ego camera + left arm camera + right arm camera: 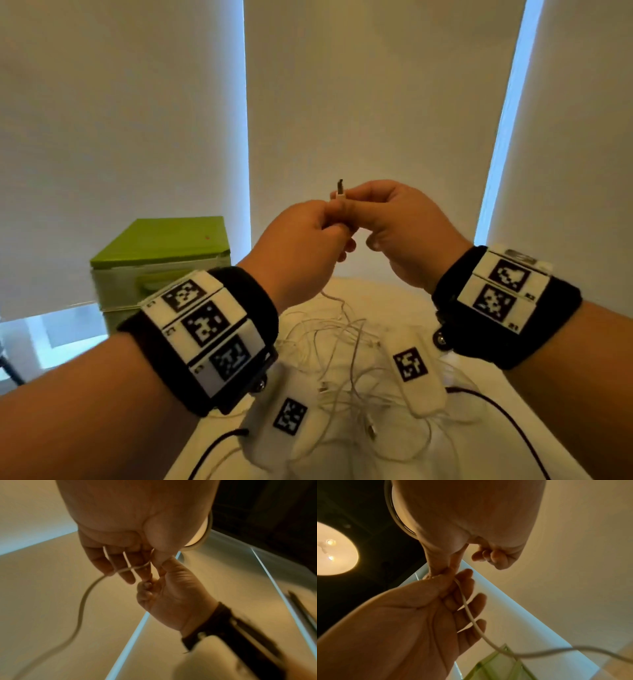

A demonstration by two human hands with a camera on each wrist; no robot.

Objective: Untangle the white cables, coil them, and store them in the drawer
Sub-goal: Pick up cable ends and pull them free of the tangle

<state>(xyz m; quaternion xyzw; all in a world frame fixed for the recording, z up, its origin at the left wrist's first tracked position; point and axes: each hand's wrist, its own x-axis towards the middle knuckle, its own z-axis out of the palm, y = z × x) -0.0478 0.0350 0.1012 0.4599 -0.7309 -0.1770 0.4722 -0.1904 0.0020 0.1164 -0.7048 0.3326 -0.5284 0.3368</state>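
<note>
Both hands are raised in front of the blinds and meet on one white cable. My right hand (350, 202) pinches the cable just below its plug (339, 190), which sticks up with a dark metal tip. My left hand (337, 222) grips the same cable right beneath, fingers curled. In the left wrist view the cable (82, 601) crosses my left fingers (126, 566) and hangs down. The right wrist view shows it (471, 616) running down past the left palm. The other white cables (342, 342) lie tangled on the table below. The green drawer box (161, 260) stands at the left.
White marker tags (411, 366) (291, 416) hang from the wrist bands over the tangle, with black cords (496, 411) trailing. The white table (383, 291) ends near the blinds. A lit ceiling lamp (334, 550) shows in the right wrist view.
</note>
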